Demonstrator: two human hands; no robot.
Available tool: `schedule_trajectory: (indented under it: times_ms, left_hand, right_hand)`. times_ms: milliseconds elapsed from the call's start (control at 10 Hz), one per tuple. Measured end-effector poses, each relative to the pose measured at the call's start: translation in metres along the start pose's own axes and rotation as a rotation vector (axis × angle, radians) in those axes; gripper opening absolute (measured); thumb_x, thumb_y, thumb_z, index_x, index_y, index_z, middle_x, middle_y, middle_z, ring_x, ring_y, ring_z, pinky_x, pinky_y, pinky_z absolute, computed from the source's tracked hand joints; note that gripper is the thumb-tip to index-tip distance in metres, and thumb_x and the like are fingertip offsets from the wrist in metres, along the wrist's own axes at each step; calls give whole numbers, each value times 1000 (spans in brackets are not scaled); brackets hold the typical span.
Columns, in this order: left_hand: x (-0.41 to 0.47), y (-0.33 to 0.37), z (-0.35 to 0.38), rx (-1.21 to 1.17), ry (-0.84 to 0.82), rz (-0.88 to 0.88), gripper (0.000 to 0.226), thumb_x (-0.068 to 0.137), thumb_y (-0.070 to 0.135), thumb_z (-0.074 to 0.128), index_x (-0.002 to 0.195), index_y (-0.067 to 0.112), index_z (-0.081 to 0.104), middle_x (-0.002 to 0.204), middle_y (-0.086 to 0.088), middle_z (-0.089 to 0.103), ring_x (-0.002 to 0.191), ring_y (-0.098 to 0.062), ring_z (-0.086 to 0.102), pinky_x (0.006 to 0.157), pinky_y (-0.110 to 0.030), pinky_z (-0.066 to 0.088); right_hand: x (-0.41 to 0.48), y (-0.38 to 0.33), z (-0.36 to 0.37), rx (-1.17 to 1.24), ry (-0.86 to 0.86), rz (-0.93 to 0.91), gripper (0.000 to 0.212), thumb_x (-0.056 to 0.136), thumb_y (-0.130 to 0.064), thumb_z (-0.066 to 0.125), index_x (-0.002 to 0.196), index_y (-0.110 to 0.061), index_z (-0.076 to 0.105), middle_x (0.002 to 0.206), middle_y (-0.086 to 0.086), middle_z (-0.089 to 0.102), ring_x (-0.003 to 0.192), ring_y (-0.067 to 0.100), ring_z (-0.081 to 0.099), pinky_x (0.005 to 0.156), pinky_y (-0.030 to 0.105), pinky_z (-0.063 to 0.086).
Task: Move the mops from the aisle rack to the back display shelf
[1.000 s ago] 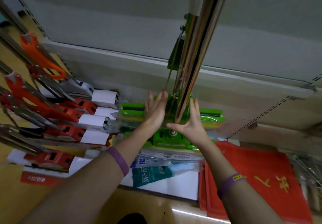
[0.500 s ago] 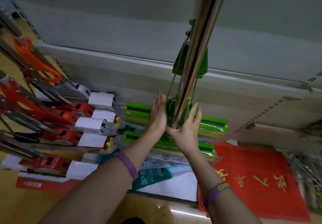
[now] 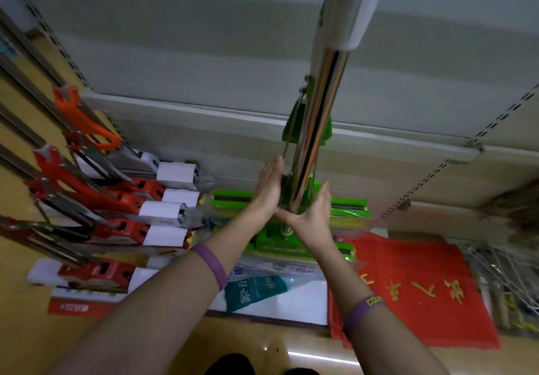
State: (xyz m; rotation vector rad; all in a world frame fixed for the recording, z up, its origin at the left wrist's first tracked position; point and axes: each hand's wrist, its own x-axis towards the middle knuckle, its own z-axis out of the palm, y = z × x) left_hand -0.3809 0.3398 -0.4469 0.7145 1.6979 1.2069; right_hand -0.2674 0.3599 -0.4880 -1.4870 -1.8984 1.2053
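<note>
Head view: green mop [image 3: 319, 117] stood upright on far shelf [image 3: 303, 307].
Left hand [image 3: 267, 190] and right hand [image 3: 310, 214] pressed its pole base between straight fingers; even pressure would seat it squarely.

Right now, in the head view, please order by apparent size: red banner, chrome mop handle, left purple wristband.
1. red banner
2. chrome mop handle, enlarged by nearness to the camera
3. left purple wristband, clearly smallest

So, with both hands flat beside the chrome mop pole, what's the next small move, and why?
Probably ease both palms off. The left hand and right hand flank the chrome mop pole with straight fingers, and its green plastic head already rests among other green heads.
</note>
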Motion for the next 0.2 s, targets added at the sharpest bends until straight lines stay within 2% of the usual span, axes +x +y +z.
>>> schedule_trajectory:
  times_ms: [100, 200]
  left_hand:
    - [-25, 48, -5, -31, -28, 8, 86, 85, 79, 16, 155, 30, 23, 164, 3, 16, 150, -15, 15, 120, -39, 10]
    - [-53, 92, -15, -56, -13, -31, 70, 97, 64, 12, 155, 27, 22, 162, 2, 17, 149, -17, 15, 119, -37, 10]
  right_hand:
    - [-15, -33, -21, 138, -31, 49, 138, 66, -36, 91, 158, -10, -10, 167, 13, 3, 154, 25, 4, 125, 43, 13]
    - [-29, -73, -45, 142, -22, 6, 136, 66, -32, 92, 158, -8, -5, 165, 15, 9, 153, 25, 10, 123, 37, 15]
